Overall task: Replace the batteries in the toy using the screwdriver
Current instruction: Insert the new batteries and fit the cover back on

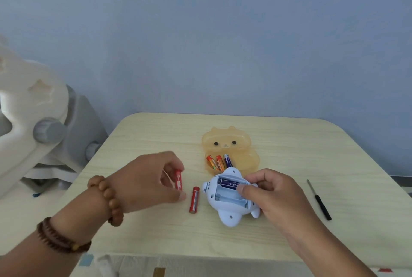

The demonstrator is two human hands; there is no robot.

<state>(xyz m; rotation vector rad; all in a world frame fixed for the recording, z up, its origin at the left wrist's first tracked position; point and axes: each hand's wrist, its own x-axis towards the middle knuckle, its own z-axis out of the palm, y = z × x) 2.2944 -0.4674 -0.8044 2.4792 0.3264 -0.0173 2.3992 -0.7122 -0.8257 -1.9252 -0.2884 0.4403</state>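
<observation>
**A:** Where's the toy (pixel 225 212)?

**B:** Underside up on the desk (pixel 289 143), near the front edge. Its battery bay is open, with a dark blue battery (pixel 230 184) in the far slot.

**A:** And the hands?

**B:** The right hand (pixel 274 196) has its grip curled round the toy's right side, thumb on that battery. The left hand (pixel 151 178) pinches a red battery (pixel 178 179), its grip narrow.

**A:** What else?

**B:** A second red battery (pixel 194 200) lies between the left hand and the toy. An orange bear-shaped case (pixel 240 149) (just behind the toy) holds three spare batteries (pixel 218 162). The screwdriver (pixel 318 200) lies apart, right of the right hand.
</observation>
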